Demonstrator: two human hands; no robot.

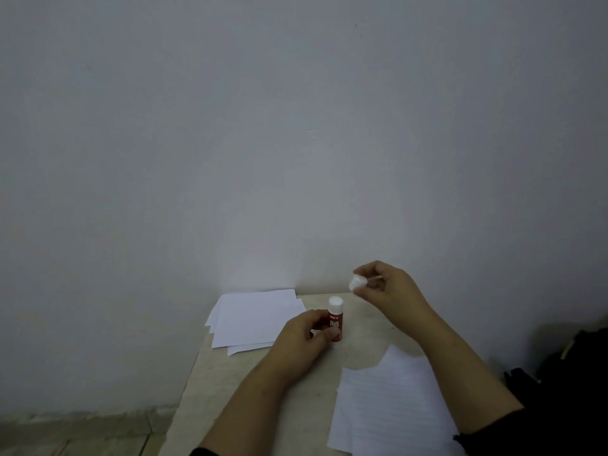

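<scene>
Plain grey wall backs a pale beige table set against it. At the left of the table lies a stack of blank white sheets, loosely fanned.

1. Left hand: fingers and thumb are curled round the lower body of the red glue stick, which stands upright with its base on or just above the table, beside the stack. Its white top is exposed. Hold the tube low and vertical so it cannot tip.

2. Right hand: thumb and fingertips pinch the small white cap, raised above and to the right of the tube, clear of it. The step in hand appears to be uncapping. Set the cap down within reach, open end up, away from the paper edges.

3. Turn the base only a little; too much exposed glue is likely to smear or break.

4. A lined sheet lies under the right forearm. Lift the arm before gluing so the sheet is not dragged.

A dark bag sits off the table's right edge.
</scene>
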